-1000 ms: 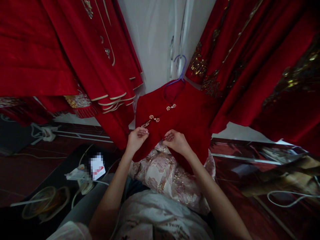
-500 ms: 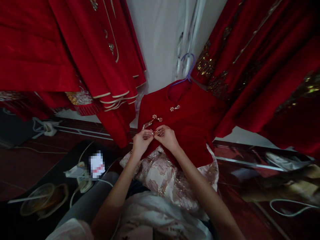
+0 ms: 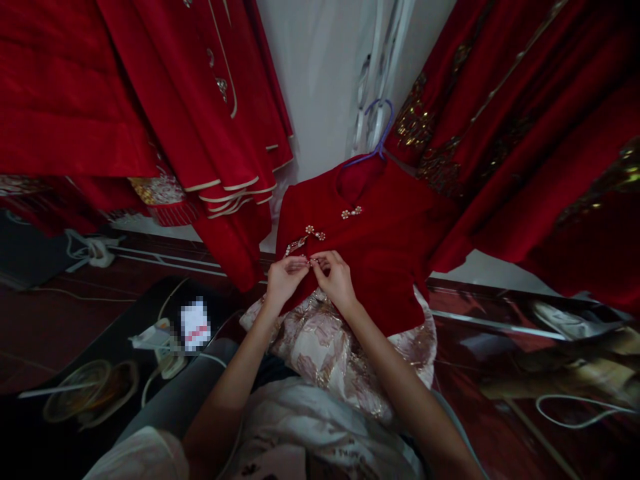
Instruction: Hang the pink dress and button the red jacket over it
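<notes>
A red garment (image 3: 390, 260) on a purple hanger (image 3: 384, 137) lies across my lap, over a pale pink floral cloth with a gold sheen (image 3: 320, 350). My left hand (image 3: 286, 283) and my right hand (image 3: 337, 279) meet at its front edge, fingertips pinched together. Between them is a small beaded flower clasp, mostly covered by the fingers. Another beaded flower clasp (image 3: 351, 213) is fastened below the collar. A third flower clasp (image 3: 315, 233) sits just above my hands, with a beaded strand (image 3: 296, 247) beside it.
Red garments hang at the left (image 3: 190, 120) and right (image 3: 525, 167). On a black surface at my left lie a blurred-out phone-like item (image 3: 195, 325), a white charger with cable (image 3: 153, 337) and a clear plastic bowl (image 3: 77, 390). A metal rack bar (image 3: 500, 325) runs low at right.
My fingertips have drawn closer together, and the clasp that showed between them is now more covered. My right hand has turned slightly. The view has shifted a little.
</notes>
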Tool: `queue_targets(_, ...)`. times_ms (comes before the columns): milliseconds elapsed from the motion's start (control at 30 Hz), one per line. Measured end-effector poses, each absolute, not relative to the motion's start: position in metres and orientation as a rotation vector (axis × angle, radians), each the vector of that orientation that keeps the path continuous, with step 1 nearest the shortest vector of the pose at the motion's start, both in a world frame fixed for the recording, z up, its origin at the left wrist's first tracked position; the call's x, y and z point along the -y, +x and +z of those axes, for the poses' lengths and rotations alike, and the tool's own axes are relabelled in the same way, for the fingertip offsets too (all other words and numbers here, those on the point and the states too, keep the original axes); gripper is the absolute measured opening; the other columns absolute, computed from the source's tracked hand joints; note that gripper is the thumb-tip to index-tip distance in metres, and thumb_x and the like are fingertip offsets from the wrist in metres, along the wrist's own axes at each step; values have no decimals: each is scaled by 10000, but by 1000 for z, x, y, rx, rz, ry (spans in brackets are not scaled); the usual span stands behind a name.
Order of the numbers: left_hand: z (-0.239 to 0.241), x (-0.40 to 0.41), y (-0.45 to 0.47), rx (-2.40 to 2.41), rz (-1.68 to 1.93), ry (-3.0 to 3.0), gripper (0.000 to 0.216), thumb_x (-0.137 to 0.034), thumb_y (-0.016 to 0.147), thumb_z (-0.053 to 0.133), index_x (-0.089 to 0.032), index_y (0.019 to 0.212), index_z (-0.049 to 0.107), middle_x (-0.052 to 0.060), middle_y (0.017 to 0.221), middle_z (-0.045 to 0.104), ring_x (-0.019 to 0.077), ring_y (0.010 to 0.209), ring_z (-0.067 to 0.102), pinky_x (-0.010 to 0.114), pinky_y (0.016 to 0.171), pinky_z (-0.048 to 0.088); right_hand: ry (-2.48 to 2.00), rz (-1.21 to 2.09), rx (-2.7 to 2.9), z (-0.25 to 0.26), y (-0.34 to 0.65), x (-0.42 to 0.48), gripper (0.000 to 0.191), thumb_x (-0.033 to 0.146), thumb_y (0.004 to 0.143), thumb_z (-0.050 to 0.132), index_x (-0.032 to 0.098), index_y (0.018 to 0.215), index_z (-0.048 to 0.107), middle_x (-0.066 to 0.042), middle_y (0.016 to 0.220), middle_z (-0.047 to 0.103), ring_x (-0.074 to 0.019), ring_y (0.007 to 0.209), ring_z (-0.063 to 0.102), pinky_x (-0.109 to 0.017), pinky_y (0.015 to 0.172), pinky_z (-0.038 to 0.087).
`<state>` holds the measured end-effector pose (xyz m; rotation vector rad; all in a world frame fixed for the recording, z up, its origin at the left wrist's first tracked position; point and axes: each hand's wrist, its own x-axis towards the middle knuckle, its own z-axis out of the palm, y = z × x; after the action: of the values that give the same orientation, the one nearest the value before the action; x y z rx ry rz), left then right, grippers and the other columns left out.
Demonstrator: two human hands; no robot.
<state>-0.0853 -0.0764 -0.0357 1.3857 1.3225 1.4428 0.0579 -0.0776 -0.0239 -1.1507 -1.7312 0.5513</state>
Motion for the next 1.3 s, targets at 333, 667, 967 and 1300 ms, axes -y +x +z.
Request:
queue_targets(333,-42,65,-88,-1415,1436,1523,165,-243,659,721,-139,787,718,66,766,737,179,702,698,335,746,579,-1226,404,1793,-26,49,72,167,182,909,458,187,999,599,-74,983,585,-170,884,598,-279,833,489)
queue_targets(667,-43,49,-96,-1397,1381,1621,174,-253,637,733,-142,771,729,55,711,727,176,646,684,298,669,565,-1250,387,1812,-25,44,65,165,147,893,449,189,970,589,-70,983,573,-166,851,583,-272,819,482)
queue_targets(967,-46,36,-105,-1381,1275,1841,122,-236,700,668,-162,783,718,48,784,693,155,708,649,283,705,525,-1362,402,1803,-20,43,57,124,126,854,489,191,905,581,-49,916,572,-147,748,574,-261,756,475)
queue_targets(1300,-48,43,-106,-1318,1245,2131,177,-167,755,621,-176,926,576,37,897,613,163,854,589,317,807,488,-1405,419,1841,-20,50,53,104,125,811,556,185,888,590,-51,894,580,-157,790,567,-276,777,470)
